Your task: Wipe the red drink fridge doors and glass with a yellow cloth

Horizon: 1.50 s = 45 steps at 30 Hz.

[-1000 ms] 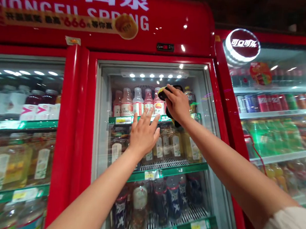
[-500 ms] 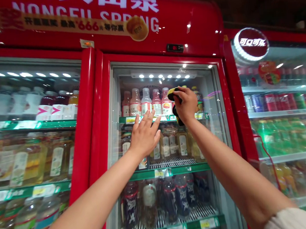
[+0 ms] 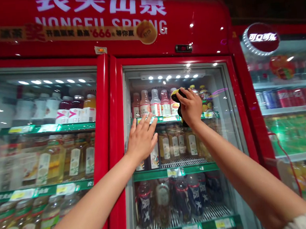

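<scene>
My right hand (image 3: 191, 106) is closed on a black-and-yellow tool (image 3: 178, 96), held up at the upper part of the glass door (image 3: 223, 130). My fingers cover most of it, so its exact kind is unclear. Lower and to the left, my left hand (image 3: 141, 138) is raised with its fingers spread and holds nothing. Its palm faces the same door; whether it touches the glass I cannot tell. Behind the glass stand juice bottles (image 3: 155, 103) on the top shelf, between and behind my hands.
The door sits in a red drinks fridge (image 3: 201, 27) with a small display (image 3: 183, 48) above it. Green-edged shelves (image 3: 209, 167) hold more bottles. A second glass door is on the left. Another fridge with a round lit sign (image 3: 261, 39) stands right; a red cord (image 3: 289, 160) hangs there.
The view has shifted a little, so the fridge appears farther right and slightly lower. My right hand keeps its hold on the tool; my left hand stays spread, slightly left relative to the bottles.
</scene>
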Motion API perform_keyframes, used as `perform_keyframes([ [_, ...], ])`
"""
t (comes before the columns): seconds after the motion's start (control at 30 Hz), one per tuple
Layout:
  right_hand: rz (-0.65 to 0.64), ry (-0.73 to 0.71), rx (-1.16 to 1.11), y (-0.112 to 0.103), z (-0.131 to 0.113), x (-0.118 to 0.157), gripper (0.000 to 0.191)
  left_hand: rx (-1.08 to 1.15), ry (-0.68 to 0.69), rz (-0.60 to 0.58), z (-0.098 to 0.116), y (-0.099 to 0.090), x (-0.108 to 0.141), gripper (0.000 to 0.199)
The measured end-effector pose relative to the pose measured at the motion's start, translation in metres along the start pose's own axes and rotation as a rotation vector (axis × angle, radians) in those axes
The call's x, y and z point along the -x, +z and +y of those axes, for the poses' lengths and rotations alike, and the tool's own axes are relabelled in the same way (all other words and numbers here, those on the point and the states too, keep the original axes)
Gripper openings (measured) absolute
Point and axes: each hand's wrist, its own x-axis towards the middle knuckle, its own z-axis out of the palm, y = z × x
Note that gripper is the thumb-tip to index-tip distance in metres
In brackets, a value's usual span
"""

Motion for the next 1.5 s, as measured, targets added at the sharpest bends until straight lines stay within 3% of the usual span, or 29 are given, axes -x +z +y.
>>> perform_keyframes([
  [0.13,-0.120,-0.137,0.048,-0.003,-0.045,0.010,0.052,-0.025,-0.019,-0.005,-0.009,-0.005,0.002,0.052],
  [0.27,-0.251,-0.371,0.034,-0.028,-0.043,0.042,0.046,-0.036,-0.011,0.007,-0.022,-0.012,0.005,0.050],
  [0.33,-0.228,-0.345,0.019,-0.030,-0.033,0.042,0.044,-0.037,0.017,0.008,-0.031,-0.014,0.010,0.050],
  [0.4,-0.157,-0.221,0.007,-0.022,-0.031,0.030,0.045,-0.032,0.035,0.019,-0.041,-0.016,0.016,0.051],
  [0.53,-0.051,-0.028,-0.026,0.007,-0.063,-0.003,0.046,-0.026,0.047,0.033,-0.053,-0.016,0.028,0.057],
  [0.67,-0.134,-0.168,-0.050,0.009,-0.094,0.004,0.044,-0.020,0.052,0.030,-0.057,-0.013,0.033,0.056],
  [0.8,-0.187,-0.343,-0.080,-0.008,-0.078,0.031,0.039,-0.009,0.049,0.049,-0.055,-0.010,0.034,0.053],
  [0.93,-0.083,-0.156,-0.062,-0.002,-0.066,0.019,0.043,-0.005,0.048,0.088,-0.054,-0.008,0.036,0.048],
  [1.03,-0.053,-0.060,-0.041,0.014,-0.091,-0.002,0.046,-0.001,0.030,0.123,-0.055,-0.006,0.040,0.047],
  [1.17,-0.154,-0.222,-0.075,0.020,-0.134,0.004,0.042,0.024,-0.053,0.159,-0.055,-0.002,0.045,0.055],
  [1.3,-0.195,-0.403,-0.157,0.008,-0.136,0.034,0.034,0.078,-0.136,0.192,-0.052,0.002,0.051,0.066],
  [1.37,-0.172,-0.379,-0.164,0.006,-0.129,0.036,0.033,0.094,-0.160,0.226,-0.050,0.003,0.053,0.070],
  [1.5,-0.100,-0.157,-0.104,0.019,-0.133,0.007,0.037,0.091,-0.165,0.250,-0.049,0.005,0.053,0.074],
])
